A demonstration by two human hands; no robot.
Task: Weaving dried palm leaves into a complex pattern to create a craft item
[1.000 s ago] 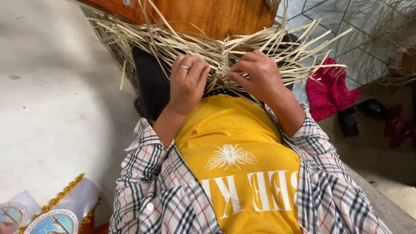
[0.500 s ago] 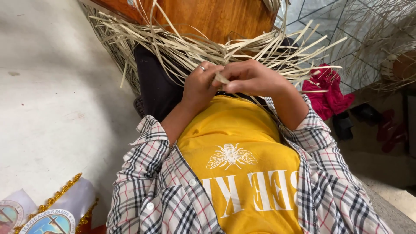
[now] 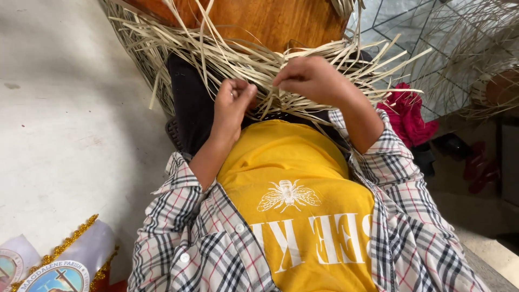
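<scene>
A mass of pale straw strips [image 3: 216, 51] fans out from a piece of weaving draped over a brown wooden block [image 3: 270, 21] on my lap. My left hand [image 3: 231, 105] is closed around a few strips at the weaving's near edge. My right hand [image 3: 311, 78] pinches other strips just to the right of it, fingers curled. Both hands sit close together above my yellow shirt [image 3: 292, 178], with checked sleeves rolled back on the forearms. The exact strips held are hidden under the fingers.
A pale concrete floor [image 3: 59, 124] lies at left. A white banner with gold trim [image 3: 65, 265] rests at bottom left. Red cloth [image 3: 405, 116] and a second straw weaving [image 3: 486, 81] are at right, near dark shoes [image 3: 448, 146].
Both hands have shifted on the weaving. The left hand has curled tighter onto strips, and the right hand has lifted and closed over strips slightly farther from my body.
</scene>
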